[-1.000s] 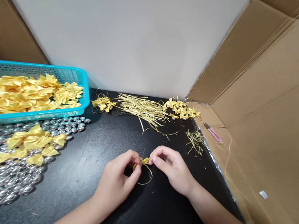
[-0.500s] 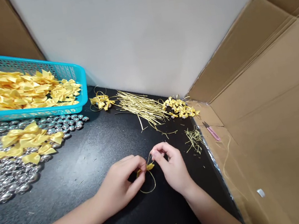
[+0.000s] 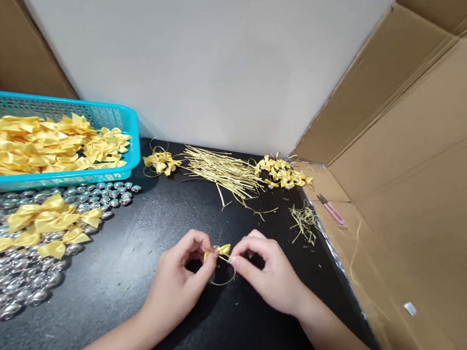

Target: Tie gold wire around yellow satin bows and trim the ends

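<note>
Between my hands is a small yellow ribbon bow (image 3: 223,250), with a thin gold cord (image 3: 224,283) looping below it over the black table. My left hand (image 3: 183,268) pinches the bow's left side between thumb and fingertips. The gold cord runs from the bow to my right hand (image 3: 268,269), whose thumb and forefinger are pressed together on it. My fingertips hide part of the bow and the cord's ends.
A turquoise basket (image 3: 132,134) of yellow bows stands back left. Silver beads (image 3: 13,284) and loose bows (image 3: 49,217) lie before it. Cut gold cords (image 3: 222,171), finished-looking bows (image 3: 281,171), cord scraps (image 3: 304,221) and pink-handled snips (image 3: 332,210) lie right, beside cardboard walls (image 3: 428,128).
The bow has turned so that more of its face shows. My right hand has come slightly down and left, drawing the cord to the lower right of the bow.
</note>
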A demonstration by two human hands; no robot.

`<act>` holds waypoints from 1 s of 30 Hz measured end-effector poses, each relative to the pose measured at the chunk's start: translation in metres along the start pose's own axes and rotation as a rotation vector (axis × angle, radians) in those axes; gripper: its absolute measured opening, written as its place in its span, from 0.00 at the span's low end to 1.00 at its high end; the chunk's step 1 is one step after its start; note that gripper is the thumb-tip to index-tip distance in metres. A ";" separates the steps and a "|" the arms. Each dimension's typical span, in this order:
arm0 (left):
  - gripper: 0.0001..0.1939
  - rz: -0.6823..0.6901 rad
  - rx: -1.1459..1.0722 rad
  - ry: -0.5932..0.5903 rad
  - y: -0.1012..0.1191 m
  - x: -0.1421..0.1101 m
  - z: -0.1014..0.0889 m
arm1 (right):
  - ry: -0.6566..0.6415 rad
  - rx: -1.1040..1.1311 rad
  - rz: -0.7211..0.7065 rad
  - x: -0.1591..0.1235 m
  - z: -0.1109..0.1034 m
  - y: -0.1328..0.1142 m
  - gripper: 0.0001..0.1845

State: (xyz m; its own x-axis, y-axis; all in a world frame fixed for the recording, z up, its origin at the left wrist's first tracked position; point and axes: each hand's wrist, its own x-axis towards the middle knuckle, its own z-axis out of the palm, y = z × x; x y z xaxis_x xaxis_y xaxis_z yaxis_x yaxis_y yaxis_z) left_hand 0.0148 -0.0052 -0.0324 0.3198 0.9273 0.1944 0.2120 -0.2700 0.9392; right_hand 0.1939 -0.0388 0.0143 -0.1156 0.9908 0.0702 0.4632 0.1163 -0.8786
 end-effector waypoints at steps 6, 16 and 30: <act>0.04 0.109 0.085 -0.092 0.008 0.002 0.001 | 0.049 -0.142 -0.188 -0.004 -0.001 -0.007 0.08; 0.08 0.334 0.217 -0.223 0.011 -0.001 0.001 | 0.183 0.028 0.063 0.002 0.002 0.010 0.09; 0.08 -0.038 -0.060 0.037 0.001 0.003 0.001 | 0.028 -0.069 -0.056 -0.006 0.005 -0.006 0.06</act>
State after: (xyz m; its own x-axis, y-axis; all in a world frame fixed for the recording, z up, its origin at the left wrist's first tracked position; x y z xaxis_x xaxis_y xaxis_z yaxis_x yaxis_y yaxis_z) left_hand 0.0165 -0.0030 -0.0308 0.2779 0.9458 0.1680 0.1676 -0.2199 0.9610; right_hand 0.1874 -0.0454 0.0166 -0.1191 0.9841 0.1321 0.5165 0.1750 -0.8382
